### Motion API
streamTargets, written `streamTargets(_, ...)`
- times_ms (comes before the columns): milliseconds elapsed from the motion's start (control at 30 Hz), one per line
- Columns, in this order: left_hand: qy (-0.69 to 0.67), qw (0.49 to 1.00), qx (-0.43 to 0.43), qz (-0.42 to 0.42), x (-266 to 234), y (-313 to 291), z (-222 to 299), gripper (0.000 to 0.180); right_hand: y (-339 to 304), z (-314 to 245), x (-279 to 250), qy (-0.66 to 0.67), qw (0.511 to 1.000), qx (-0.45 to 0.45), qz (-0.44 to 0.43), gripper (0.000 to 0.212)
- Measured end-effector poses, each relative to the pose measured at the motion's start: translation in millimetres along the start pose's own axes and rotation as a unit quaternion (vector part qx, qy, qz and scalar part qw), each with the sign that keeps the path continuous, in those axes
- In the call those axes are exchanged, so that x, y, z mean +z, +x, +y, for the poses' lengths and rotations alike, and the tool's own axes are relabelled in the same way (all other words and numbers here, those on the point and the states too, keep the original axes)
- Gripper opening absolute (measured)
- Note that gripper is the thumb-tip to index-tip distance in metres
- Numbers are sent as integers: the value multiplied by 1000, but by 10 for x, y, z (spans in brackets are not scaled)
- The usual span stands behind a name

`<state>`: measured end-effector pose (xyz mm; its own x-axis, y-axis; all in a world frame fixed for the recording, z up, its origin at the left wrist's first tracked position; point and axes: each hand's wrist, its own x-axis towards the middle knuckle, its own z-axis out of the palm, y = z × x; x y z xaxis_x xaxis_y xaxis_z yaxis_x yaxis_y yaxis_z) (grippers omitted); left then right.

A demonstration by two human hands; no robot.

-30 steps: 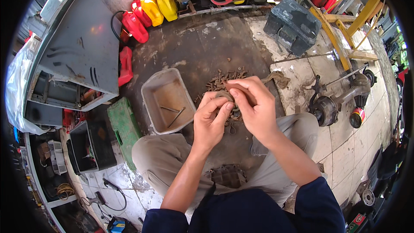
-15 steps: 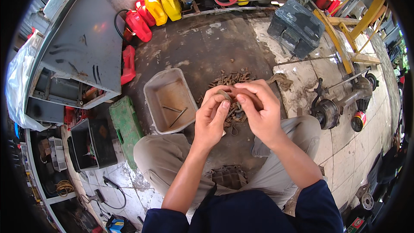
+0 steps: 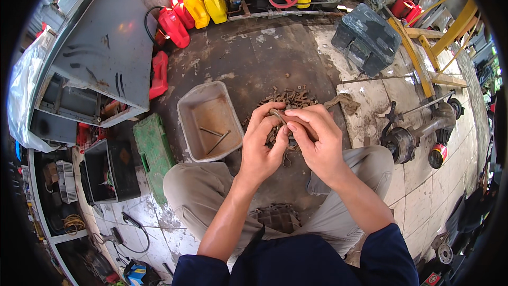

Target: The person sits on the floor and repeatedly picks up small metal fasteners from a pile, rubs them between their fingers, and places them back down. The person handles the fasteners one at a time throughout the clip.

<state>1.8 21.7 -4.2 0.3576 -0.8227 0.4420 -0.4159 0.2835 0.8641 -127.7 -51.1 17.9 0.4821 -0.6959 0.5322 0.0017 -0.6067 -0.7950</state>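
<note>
grey tub (image 3: 211, 114): two rods (image 3: 218, 143) inside | left hand (image 3: 259, 144), right of tub: curled on small roundish part (image 3: 276, 113), mostly finger-hidden | bolt pile (image 3: 296, 97), right of tub: partly covered | right hand (image 3: 321, 139), farther right of tub: pinching reddish-brown piece (image 3: 297, 121), outline unclear

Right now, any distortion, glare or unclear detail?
Head view: grey cabinet bowed along its outer edge, frame corners black; head view: glare on the plastic sheet, far left; head view: piece between left hand and right hand too small to identify.
</note>
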Motion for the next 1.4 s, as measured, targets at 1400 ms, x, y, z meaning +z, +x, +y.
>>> streamTargets(1400, 63, 992, -22, -110, 84, -70, 10, 12, 47, 50, -82, -10, 997, 78, -20, 20)
